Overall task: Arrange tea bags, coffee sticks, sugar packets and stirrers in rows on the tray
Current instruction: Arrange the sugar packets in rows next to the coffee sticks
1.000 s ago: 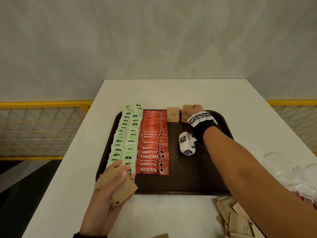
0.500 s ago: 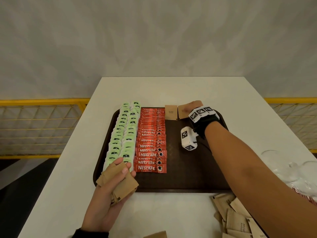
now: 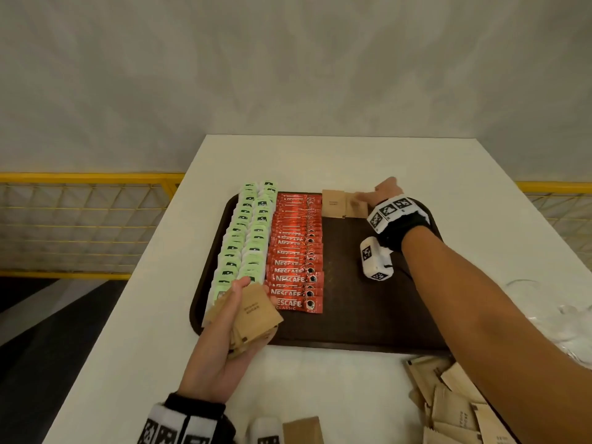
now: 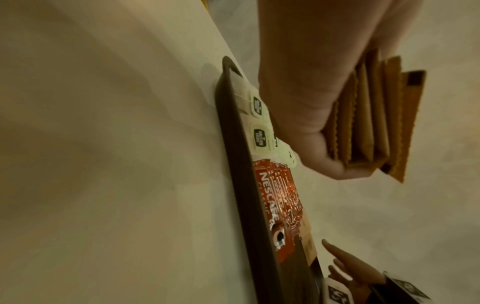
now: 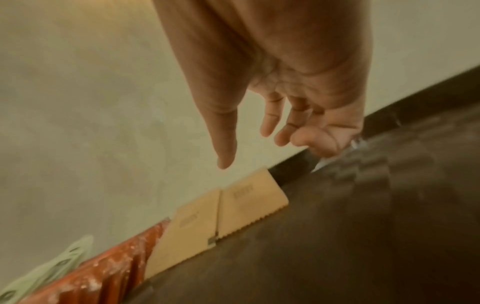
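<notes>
Lying side by side at the far edge of the dark brown plastic tray [image 3: 352, 315], two brown paper sugar packets [image 5: 221, 214] are touching. Only the right-wrist view is showing the right hand [image 5: 280, 82] hovering above them, fingers spread, holding nothing. The left hand [image 3: 224, 354] is gripping a stack of brown sugar packets [image 4: 371, 123].

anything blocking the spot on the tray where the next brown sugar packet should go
Nothing visible. The brown tray is bare in front of the two placed sugar packets. The right hand hovers open above them; the left hand holds the packet stack.
</notes>
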